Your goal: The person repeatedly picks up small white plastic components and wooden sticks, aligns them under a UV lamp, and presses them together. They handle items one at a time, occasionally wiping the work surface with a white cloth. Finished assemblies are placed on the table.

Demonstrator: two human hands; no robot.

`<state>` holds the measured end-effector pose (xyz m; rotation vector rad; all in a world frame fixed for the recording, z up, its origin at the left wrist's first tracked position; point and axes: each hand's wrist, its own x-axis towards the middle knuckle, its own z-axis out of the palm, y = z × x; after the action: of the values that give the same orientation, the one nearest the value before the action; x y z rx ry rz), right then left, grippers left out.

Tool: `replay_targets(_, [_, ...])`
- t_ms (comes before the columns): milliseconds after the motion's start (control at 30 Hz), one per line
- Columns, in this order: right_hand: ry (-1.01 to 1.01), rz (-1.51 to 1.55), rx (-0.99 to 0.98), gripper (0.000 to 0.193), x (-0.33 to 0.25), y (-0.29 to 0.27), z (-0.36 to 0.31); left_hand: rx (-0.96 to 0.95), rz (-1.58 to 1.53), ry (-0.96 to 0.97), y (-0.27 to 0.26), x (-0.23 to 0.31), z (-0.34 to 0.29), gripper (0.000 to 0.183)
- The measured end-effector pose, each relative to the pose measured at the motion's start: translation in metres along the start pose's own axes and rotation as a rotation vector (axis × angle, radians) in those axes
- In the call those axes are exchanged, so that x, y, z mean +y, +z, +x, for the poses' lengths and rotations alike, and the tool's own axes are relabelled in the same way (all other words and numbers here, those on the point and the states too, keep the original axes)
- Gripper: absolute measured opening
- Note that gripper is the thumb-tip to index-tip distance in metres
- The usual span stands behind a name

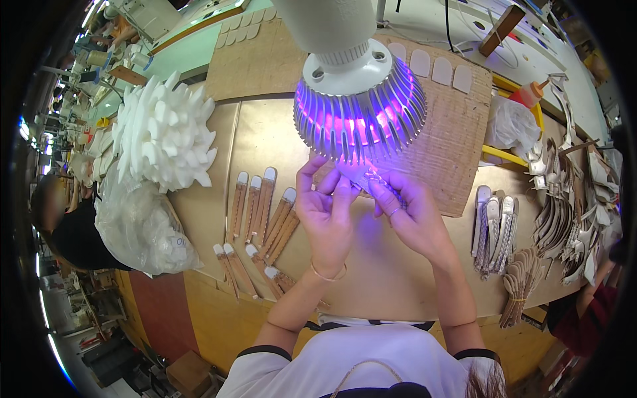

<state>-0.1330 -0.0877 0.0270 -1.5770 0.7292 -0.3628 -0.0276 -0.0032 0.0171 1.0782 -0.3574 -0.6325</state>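
Pinching one pale strap (pixel 359 178) beneath one purple-lit lamp (pixel 360 113): left hand (pixel 328 215), right hand (pixel 415 212).

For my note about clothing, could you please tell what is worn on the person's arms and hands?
Short white sleeves with black edges leave the forearms bare. The left hand has a thin bracelet at its wrist; the right hand wears a thin ring.

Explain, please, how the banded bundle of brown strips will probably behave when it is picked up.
The bundle of strips would probably lift as one piece, since a yellow band wraps its narrow end. Its far ends may splay or shift, because they fan out unbound. Each strip looks thin, so some bending seems likely.
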Motion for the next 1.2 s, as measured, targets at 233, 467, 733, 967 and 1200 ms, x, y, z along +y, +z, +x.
replay_targets(233, [-0.014, -0.015, 0.01, 0.024, -0.001, -0.001, 0.003, -0.001, -0.029, 0.001, 0.001, 0.001, 0.004, 0.034])
replay_targets(467, [-0.007, -0.032, 0.002, 0.023, -0.001, -0.001, 0.002, -0.046, -0.186, -0.131, -0.003, 0.004, 0.007, 0.034])
replay_targets(733, [-0.007, -0.021, -0.044, 0.023, 0.0, -0.001, 0.002, -0.259, -0.262, -0.282, -0.01, 0.005, 0.02, 0.044])
replay_targets(967, [0.006, 0.011, -0.067, 0.023, -0.001, -0.001, 0.002, -0.299, -0.213, -0.279, -0.009, 0.009, 0.018, 0.044])
replay_targets(1200, [0.006, 0.025, -0.068, 0.026, 0.0, 0.0, 0.0, -0.251, -0.248, -0.25, -0.003, 0.009, 0.014, 0.028])
